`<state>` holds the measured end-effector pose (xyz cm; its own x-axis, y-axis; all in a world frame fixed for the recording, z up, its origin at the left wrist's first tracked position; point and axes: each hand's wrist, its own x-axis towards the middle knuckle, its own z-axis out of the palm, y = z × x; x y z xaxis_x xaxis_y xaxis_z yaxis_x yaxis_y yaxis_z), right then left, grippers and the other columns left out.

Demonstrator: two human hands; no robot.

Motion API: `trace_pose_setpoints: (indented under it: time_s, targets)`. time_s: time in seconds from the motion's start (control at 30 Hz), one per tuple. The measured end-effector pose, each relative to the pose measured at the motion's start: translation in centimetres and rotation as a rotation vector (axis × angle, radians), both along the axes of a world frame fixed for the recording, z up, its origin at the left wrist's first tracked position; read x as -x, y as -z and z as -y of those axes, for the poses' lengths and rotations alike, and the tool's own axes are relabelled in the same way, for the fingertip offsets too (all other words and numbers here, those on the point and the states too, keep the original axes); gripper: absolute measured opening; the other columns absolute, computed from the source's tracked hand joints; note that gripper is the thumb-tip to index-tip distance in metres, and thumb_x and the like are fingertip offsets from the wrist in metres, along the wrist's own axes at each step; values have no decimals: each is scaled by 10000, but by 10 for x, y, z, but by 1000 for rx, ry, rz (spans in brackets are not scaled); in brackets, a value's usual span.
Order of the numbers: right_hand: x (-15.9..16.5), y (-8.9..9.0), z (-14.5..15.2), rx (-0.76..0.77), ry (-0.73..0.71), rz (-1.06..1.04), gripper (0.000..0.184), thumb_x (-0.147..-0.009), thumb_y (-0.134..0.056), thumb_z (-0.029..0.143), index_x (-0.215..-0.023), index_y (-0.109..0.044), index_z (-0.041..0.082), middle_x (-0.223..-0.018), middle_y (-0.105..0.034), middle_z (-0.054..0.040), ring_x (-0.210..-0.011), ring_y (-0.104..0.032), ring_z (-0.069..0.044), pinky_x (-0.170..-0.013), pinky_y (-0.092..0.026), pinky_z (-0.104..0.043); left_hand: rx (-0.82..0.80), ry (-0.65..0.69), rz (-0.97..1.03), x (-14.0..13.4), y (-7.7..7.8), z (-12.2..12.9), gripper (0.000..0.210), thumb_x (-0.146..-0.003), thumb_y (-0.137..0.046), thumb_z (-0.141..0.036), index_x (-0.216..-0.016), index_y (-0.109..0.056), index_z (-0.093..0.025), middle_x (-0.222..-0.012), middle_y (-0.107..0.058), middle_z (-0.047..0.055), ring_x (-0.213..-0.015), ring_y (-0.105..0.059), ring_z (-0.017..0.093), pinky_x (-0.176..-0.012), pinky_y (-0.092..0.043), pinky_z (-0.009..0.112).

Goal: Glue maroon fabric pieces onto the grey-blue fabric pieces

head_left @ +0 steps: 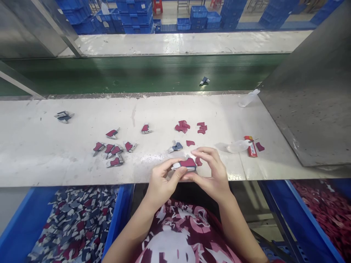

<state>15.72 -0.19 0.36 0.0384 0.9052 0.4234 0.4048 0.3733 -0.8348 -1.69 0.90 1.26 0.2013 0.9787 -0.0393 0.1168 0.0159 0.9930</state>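
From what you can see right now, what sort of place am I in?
Probably a factory assembly line: a green conveyor belt runs behind the worktable, a blue bin below holds many small parts, and stacked blue crates stand beyond.

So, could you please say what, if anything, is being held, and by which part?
The left hand holds a red-topped piece near its pale end, between thumb and fingers. Whether the right hand touches it cannot be told.
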Motion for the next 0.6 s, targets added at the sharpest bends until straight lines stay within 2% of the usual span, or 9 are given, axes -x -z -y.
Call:
trace_pose_setpoints:
  time_s: [0.07,0.13,0.2,0.37,0.47,0.6]
  targets:
    - [-5,-5,-2,-161,-53,114,329,-774,-825,318,-1079,-701,310,-979,-702,-38,-1019,-630,-252,-913,-541,-462,63,52,52,0,-4,1,285,-878,-693,-409,-1024,-762,-175,-803,-764,53,-559,-671,148,-534,-572,239]
    - [-8,-10,-4,-235,-120,154,257,-791,-812,329,-1023,-702,308,-891,-715,-21,-974,-631,-249,-889,-540,-461,87,89,65,0,-7,1,279,-877,-693,-416,-1001,-762,-176,-744,-740,39,-500,-615,119,-492,-535,219]
    - [-8,-12,-5,-252,-123,159,246,-795,-808,354,-1008,-699,298,-866,-719,-23,-931,-621,-246,-837,-542,-446,91,106,58,1,-9,2,284,-891,-674,-429,-995,-761,-179,-688,-707,25,-486,-589,111,-482,-513,212]
    - [3,-11,1,-252,-26,144,147,-845,-744,318,-982,-702,284,-847,-706,-41,-876,-591,-247,-758,-524,-427,44,112,-11,1,-11,8,318,-939,-596,-450,-1037,-737,-182,-650,-641,15,-520,-591,131,-484,-483,216]
    - [9,-5,5,-272,26,107,157,-840,-737,275,-991,-704,302,-859,-707,-34,-869,-594,-242,-747,-517,-422,23,113,-22,1,-12,9,301,-960,-567,-433,-1040,-714,-183,-669,-626,13,-556,-601,134,-510,-489,212]
    - [10,3,7,-254,108,51,294,-795,-799,283,-1061,-681,322,-820,-718,-18,-832,-613,-243,-713,-520,-426,6,128,27,2,-14,8,271,-977,-547,-410,-1037,-696,-192,-686,-617,9,-574,-588,126,-559,-502,215]
